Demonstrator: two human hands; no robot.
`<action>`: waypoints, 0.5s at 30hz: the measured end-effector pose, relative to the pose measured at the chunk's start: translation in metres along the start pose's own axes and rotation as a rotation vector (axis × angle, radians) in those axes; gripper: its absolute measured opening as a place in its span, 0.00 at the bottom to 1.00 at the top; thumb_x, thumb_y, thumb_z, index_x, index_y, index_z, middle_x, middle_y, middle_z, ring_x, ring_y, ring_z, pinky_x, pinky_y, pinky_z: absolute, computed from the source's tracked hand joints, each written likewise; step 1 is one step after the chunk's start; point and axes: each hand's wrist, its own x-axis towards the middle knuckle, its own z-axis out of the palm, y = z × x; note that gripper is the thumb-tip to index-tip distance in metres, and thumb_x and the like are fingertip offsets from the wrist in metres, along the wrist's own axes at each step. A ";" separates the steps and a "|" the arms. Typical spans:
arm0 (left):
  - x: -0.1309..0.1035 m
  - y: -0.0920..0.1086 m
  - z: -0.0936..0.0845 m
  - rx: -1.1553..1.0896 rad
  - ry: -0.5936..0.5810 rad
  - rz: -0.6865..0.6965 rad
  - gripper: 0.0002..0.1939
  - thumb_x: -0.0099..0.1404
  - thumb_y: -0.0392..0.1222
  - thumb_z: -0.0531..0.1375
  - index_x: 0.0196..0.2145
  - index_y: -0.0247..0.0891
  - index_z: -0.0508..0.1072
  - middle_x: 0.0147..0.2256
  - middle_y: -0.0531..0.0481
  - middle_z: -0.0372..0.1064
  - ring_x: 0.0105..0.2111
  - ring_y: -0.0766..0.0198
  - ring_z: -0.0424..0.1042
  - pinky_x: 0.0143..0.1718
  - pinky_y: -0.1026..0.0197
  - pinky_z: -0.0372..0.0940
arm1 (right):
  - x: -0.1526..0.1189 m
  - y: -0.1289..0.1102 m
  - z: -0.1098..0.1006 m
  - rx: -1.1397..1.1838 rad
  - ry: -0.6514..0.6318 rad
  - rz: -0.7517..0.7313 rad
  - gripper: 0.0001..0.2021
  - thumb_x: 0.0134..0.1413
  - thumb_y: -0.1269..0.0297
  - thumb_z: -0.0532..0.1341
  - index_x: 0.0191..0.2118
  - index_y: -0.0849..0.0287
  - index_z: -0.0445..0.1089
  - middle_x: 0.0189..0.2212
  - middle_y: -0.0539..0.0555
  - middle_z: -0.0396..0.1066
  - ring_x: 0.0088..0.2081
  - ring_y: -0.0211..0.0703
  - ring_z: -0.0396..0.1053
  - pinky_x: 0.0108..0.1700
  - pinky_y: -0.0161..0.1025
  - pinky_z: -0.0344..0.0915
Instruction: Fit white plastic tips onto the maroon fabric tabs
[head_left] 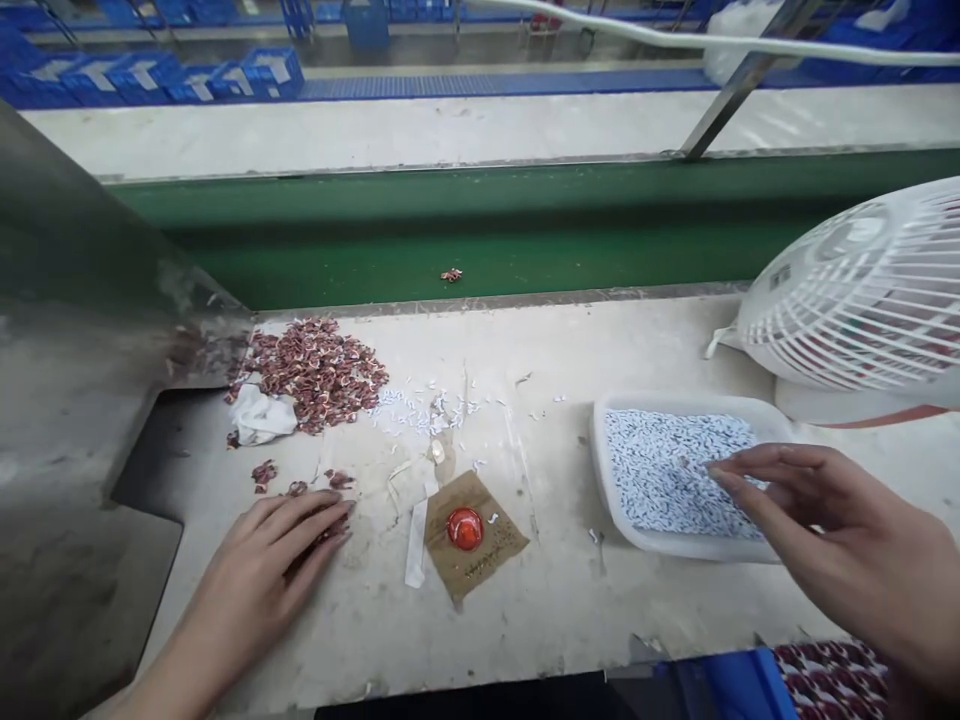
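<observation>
My left hand rests on the white worktop with its fingers curled together over a few small dark red pieces; some of them show beside the fingertips. Beyond it lies a heap of the same red-brown pieces. My right hand hovers at the right part of a white tub full of small pale blue-white pieces, thumb and index finger pinched; what is between them is too small to name. Between the hands, a round red object sits on a brown square sheet.
A white fan stands at the right, a metal housing at the left. A crumpled white cloth touches the heap. Behind the worktop runs a green belt. A blue crate is at the front right edge.
</observation>
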 end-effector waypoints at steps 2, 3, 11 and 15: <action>0.003 -0.013 0.004 0.021 -0.061 0.065 0.16 0.80 0.54 0.60 0.51 0.56 0.89 0.48 0.52 0.90 0.43 0.53 0.86 0.49 0.54 0.75 | -0.015 -0.015 0.008 0.128 -0.009 0.035 0.13 0.64 0.46 0.74 0.43 0.48 0.79 0.38 0.60 0.87 0.31 0.54 0.84 0.27 0.47 0.74; 0.007 -0.019 0.005 0.029 -0.079 0.092 0.16 0.81 0.53 0.59 0.52 0.55 0.89 0.48 0.52 0.90 0.42 0.53 0.86 0.48 0.54 0.75 | -0.023 -0.022 0.012 0.205 -0.023 0.047 0.13 0.63 0.46 0.74 0.43 0.48 0.79 0.39 0.60 0.87 0.33 0.55 0.85 0.27 0.46 0.74; 0.011 -0.036 -0.002 0.019 -0.081 0.253 0.19 0.77 0.45 0.62 0.62 0.58 0.81 0.50 0.55 0.89 0.45 0.55 0.87 0.52 0.56 0.72 | -0.077 -0.071 0.045 0.937 -0.144 0.223 0.11 0.64 0.57 0.78 0.43 0.48 0.77 0.35 0.53 0.87 0.39 0.48 0.88 0.41 0.38 0.84; 0.006 -0.040 -0.005 -0.014 -0.142 0.235 0.22 0.79 0.44 0.59 0.67 0.56 0.76 0.54 0.53 0.87 0.50 0.55 0.85 0.55 0.57 0.72 | -0.083 -0.091 0.052 1.067 -0.216 0.278 0.11 0.64 0.57 0.79 0.42 0.48 0.77 0.35 0.48 0.87 0.37 0.36 0.85 0.43 0.26 0.79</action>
